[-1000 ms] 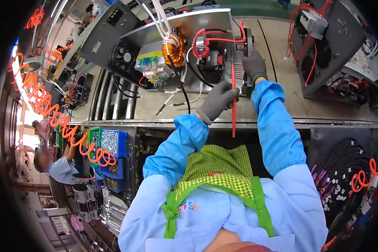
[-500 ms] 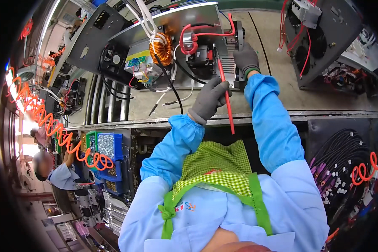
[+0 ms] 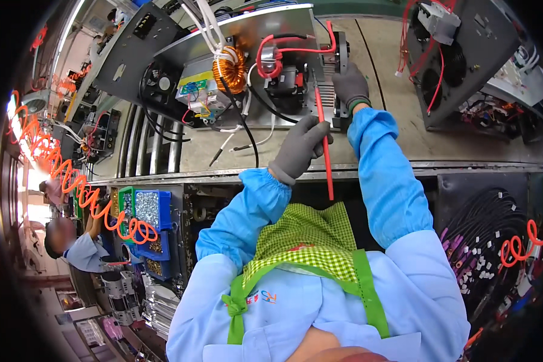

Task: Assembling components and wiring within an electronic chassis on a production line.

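Observation:
My left hand (image 3: 303,145), in a grey glove, is closed around a long red-handled tool (image 3: 327,160). The tool's slim metal end points away from me at the finned metal heat sink (image 3: 326,96); whether it touches is unclear. My right hand (image 3: 351,84), gloved too, has its fingers bent against the dark frame (image 3: 342,51) at the heat sink's right end. Both belong to an opened machine with a metal panel, where a copper-wound ring coil (image 3: 229,69), a black block (image 3: 285,83) and a thick red cable (image 3: 270,40) sit.
Loose black and white leads (image 3: 250,136) hang over the bench's near side. A second grey housing (image 3: 464,54) stands at right. Blue bins (image 3: 152,208) of small hardware and a coiled orange hose (image 3: 96,205) are at left. Black cables (image 3: 489,220) lie lower right. Another person (image 3: 84,250) works at far left.
The red-handled tool has shifted slightly toward me and stands a little more upright, with my left hand still around it. My right hand keeps to the dark frame.

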`<action>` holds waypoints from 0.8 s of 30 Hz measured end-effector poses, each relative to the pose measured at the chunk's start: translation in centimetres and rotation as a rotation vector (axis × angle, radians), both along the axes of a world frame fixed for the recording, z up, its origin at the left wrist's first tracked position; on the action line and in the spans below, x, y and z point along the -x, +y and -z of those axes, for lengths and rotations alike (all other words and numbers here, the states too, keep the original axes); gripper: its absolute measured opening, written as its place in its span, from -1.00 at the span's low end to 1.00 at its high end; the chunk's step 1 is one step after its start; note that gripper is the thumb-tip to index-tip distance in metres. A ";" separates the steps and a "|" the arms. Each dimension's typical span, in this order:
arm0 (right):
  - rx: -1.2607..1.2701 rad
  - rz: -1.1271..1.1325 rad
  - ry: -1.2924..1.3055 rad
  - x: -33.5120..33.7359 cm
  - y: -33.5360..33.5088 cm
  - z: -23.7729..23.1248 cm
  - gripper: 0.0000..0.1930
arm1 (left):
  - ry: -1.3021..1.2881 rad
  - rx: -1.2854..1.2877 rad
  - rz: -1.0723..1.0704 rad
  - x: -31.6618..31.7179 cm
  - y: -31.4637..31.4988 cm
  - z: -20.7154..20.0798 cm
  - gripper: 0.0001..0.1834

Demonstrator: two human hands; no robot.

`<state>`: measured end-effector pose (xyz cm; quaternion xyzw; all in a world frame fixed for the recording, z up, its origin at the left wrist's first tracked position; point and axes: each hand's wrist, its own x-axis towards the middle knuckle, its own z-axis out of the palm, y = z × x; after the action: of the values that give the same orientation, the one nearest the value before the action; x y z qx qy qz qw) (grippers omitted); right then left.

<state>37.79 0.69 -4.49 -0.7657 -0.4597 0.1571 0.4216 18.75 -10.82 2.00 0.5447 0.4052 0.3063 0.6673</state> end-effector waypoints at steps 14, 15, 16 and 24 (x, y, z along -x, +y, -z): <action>0.044 -0.053 0.023 0.8 0.7 0.1 -0.54 | 0.092 -0.129 -0.050 4.2 -2.5 -3.2 -0.69; -0.065 -0.065 -0.024 0.7 1.0 0.9 -0.53 | 0.119 -0.114 -0.032 6.0 -3.2 -3.4 -0.68; -0.019 -0.064 -0.100 0.4 1.2 1.5 -0.57 | 0.109 -0.117 -0.071 8.0 -4.2 -3.9 -0.68; 0.090 -0.394 -1.000 -6.1 2.7 5.0 -0.71 | 0.039 -0.401 -1.010 30.4 -16.8 -6.3 -0.72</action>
<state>43.92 3.37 -9.46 -0.6636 -0.7320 -0.1310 0.0809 -11.62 -27.59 8.27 0.4045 0.5623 0.6502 0.3123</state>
